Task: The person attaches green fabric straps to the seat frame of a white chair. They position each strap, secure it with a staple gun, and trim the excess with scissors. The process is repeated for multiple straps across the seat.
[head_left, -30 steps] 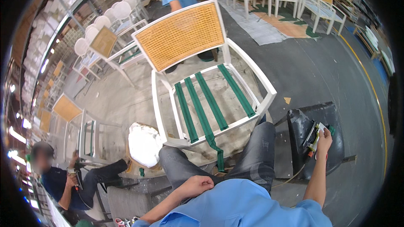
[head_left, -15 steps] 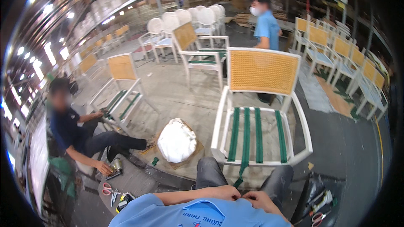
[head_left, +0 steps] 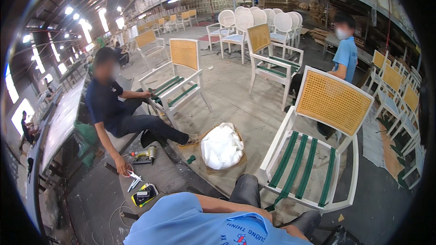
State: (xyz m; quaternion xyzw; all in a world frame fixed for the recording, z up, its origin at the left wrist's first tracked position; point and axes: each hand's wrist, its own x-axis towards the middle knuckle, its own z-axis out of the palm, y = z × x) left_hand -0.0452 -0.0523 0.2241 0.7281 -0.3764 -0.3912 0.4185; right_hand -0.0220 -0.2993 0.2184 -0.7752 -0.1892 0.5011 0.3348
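My left forearm crosses in front of my shirt, and my left hand (head_left: 265, 213) is at its end, near the loose tail of a green webbing strap (head_left: 282, 193). Only a sliver of my right hand or wrist (head_left: 295, 232) shows beside it. The fingers of both hands are hidden, so what they hold cannot be seen. Directly before my knees stands a white armchair frame (head_left: 352, 179) with a woven cane back (head_left: 334, 100). Several green straps run front to back across its open seat; the leftmost one's tail hangs over the front rail.
At left, a seated co-worker (head_left: 109, 104) holds red-handled scissors (head_left: 131, 171) over a grey bench (head_left: 165, 174) with a nail gun (head_left: 144, 155) and tape measure (head_left: 144, 194). A box of white material (head_left: 221, 147) sits between us. Another masked person (head_left: 345, 56) is at right.
My view has swung left, so the chair appears farther right. My hands have become mostly hidden. The seated co-worker's hand has moved from beside the nail gun to the scissors.
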